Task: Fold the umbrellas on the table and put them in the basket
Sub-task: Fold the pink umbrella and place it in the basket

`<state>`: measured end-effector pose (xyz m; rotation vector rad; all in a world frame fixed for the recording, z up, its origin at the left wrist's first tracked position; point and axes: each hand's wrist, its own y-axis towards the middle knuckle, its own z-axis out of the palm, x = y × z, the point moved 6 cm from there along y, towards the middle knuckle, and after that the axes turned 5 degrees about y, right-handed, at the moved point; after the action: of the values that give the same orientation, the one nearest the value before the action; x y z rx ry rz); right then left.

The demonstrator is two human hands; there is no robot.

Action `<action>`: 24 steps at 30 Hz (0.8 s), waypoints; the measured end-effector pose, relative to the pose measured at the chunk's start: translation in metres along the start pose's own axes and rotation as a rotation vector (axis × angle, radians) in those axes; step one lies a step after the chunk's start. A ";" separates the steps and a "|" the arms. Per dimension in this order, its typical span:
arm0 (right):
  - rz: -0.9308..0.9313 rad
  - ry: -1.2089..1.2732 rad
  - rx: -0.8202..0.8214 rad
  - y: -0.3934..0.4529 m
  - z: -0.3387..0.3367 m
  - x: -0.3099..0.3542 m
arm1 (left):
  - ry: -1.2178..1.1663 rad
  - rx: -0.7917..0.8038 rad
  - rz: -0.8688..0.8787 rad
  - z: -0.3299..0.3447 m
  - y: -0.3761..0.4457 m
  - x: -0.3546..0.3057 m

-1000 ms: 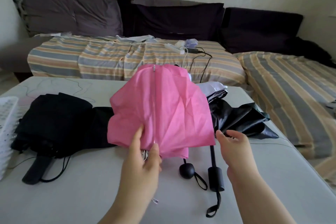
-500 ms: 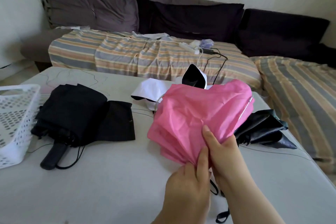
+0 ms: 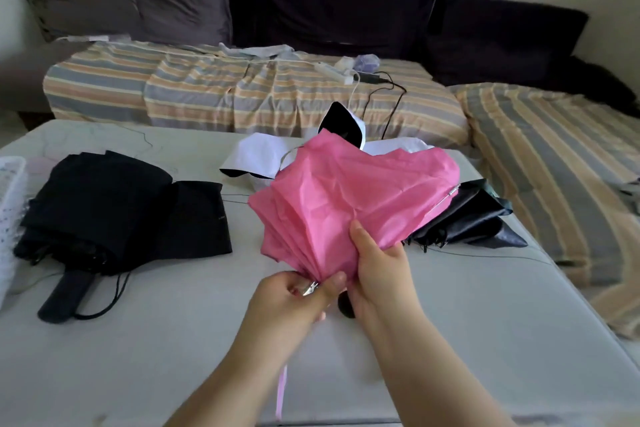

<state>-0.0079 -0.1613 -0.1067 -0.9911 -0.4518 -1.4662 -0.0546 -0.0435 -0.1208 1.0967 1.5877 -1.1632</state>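
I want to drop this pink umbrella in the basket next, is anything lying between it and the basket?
Yes. The black umbrella lies on the table between the pink umbrella, held in both hands, and the white basket at the left edge. Lifting the pink one over it would avoid it.

A sofa [image 3: 242, 97] draped in a striped cover stands behind the table, dark cushions [image 3: 332, 14] along its back; a white power strip [image 3: 334, 73] (black cable trailing off) lies on the seat
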 end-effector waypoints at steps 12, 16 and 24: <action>-0.102 0.092 -0.052 0.016 -0.022 0.069 | -0.148 0.072 0.036 -0.013 -0.006 -0.012; -0.068 0.137 -0.055 0.015 -0.027 0.060 | -0.104 0.209 -0.026 -0.013 -0.008 -0.013; -0.002 0.190 -0.008 0.015 -0.026 0.045 | -0.067 0.076 0.041 -0.020 -0.010 -0.013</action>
<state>0.0036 -0.2111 -0.0901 -0.8478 -0.3092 -1.5485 -0.0634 -0.0276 -0.1021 1.1225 1.4738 -1.2296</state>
